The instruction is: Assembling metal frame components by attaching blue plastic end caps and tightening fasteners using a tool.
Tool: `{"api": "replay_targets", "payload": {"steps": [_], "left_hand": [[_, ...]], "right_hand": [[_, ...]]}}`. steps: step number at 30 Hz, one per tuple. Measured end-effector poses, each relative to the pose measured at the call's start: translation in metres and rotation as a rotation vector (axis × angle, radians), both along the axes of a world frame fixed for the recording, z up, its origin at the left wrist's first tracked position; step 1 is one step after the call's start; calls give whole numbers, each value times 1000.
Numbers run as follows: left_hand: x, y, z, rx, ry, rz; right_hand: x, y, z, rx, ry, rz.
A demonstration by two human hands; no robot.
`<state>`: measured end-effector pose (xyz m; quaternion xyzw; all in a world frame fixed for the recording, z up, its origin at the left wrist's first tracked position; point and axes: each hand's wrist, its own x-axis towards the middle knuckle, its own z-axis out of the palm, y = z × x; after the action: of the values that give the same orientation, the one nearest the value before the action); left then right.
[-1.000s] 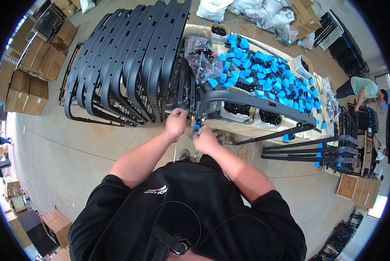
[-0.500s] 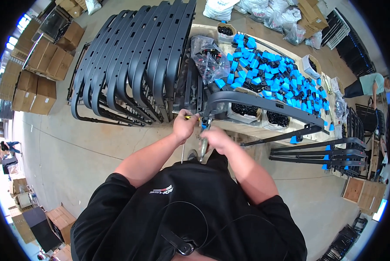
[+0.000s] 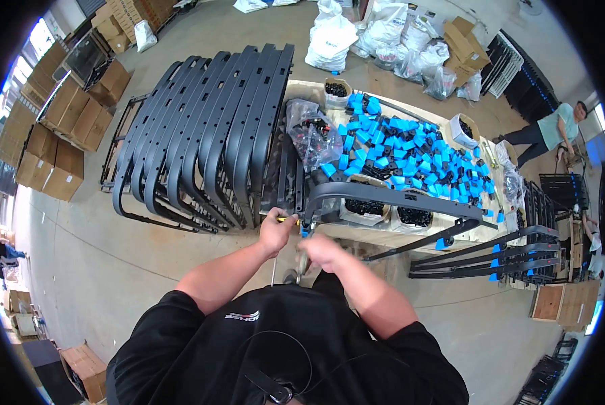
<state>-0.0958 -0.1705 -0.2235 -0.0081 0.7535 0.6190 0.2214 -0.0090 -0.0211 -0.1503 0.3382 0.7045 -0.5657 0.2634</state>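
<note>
My left hand (image 3: 274,233) is closed round a slim tool with a yellow part (image 3: 287,220) showing past the fingers. A thin rod (image 3: 273,271) hangs below that hand. Close beside it, my right hand (image 3: 321,251) is wrapped round a long silver tool (image 3: 303,262), blurred by motion, that looks like a ratchet wrench. Both hands are at the near end of a curved black metal frame (image 3: 383,192), whose lower end carries a blue piece (image 3: 305,233). The exact contact between tools and frame is hidden by the fingers.
Upright black frames (image 3: 208,128) stand in a row at left. Blue and black plastic pieces (image 3: 410,155) cover the wooden table (image 3: 383,236), beside tubs of black parts (image 3: 365,209) and a plastic bag (image 3: 314,135). More frames (image 3: 484,260) jut out right. A person (image 3: 559,131) stands far right.
The view has tilted upward, so the table and frames appear lower. My hands stay at the same frame end; the right hand and its silver tool have shifted slightly.
</note>
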Motion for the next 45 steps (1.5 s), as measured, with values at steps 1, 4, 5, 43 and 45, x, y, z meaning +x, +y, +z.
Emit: {"api": "replay_targets", "payload": {"steps": [1,4,5,43,45], "left_hand": [[-1,4,2,10,-30,-17],[2,13,11,33,-49,-58],[2,20,17,1,-48,-73],[9,18,41,122,-198,-46],[10,12,43,108,-201,-25]], "right_hand": [[1,11,10,-712,-129,-302],[13,13,-27,-308,19,78],[18,8,-72,401,209,273],[25,-7,-43,-33,182,-49],[26,-19,-69,639,379,-28]]}}
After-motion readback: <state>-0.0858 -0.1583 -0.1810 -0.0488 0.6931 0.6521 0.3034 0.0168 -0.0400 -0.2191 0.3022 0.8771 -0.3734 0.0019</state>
